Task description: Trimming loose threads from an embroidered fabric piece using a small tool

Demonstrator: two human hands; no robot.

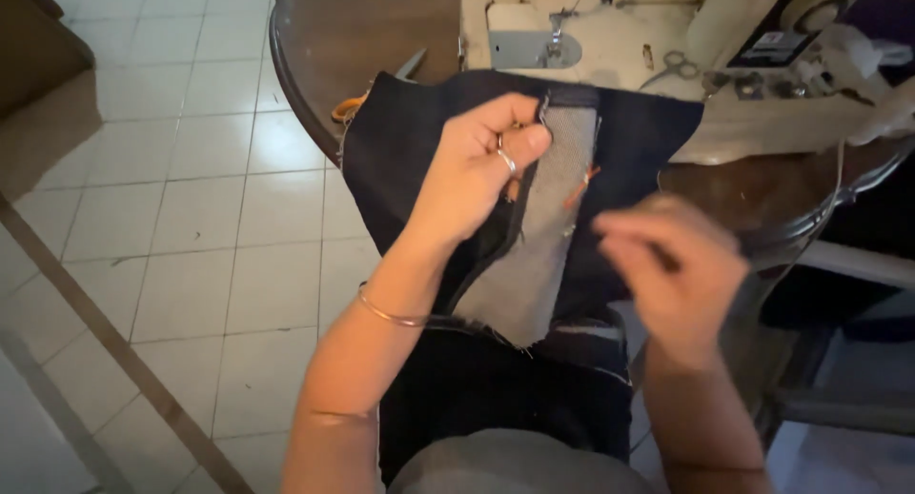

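Nearest the camera, the person's lap is draped in dark cloth, and pale square floor tiles [191, 199] with thin grout lines spread away on the left, crossed by a brown strip running diagonally. Above the lap, a piece of dark denim fabric [410, 151] is held up, its far edge lying over the rim of a round, dark wooden worktop [324, 37]. The fabric is folded open at the middle, showing a lighter grey underside panel [548, 227] with frayed lower edges and a short orange thread on it. The left hand [472, 175], wearing a ring and a thin bangle on the wrist, has its grip pressed together, thumb and fingers pinching the fabric at the seam beside the grey panel. The right hand [672, 265] hangs in front of the fabric's right side, blurred, so I cannot tell whether its grip is spread or pinching anything. Farther back on the worktop, orange-handled scissors [357, 101] peek out from behind the fabric's left corner, partly hidden by it. Beyond that stands a cream sewing machine [610, 27] with its metal needle plate and presser foot, and small metal scissors [675, 67] lie on its bed. At the far right, the surroundings are dim and cluttered.
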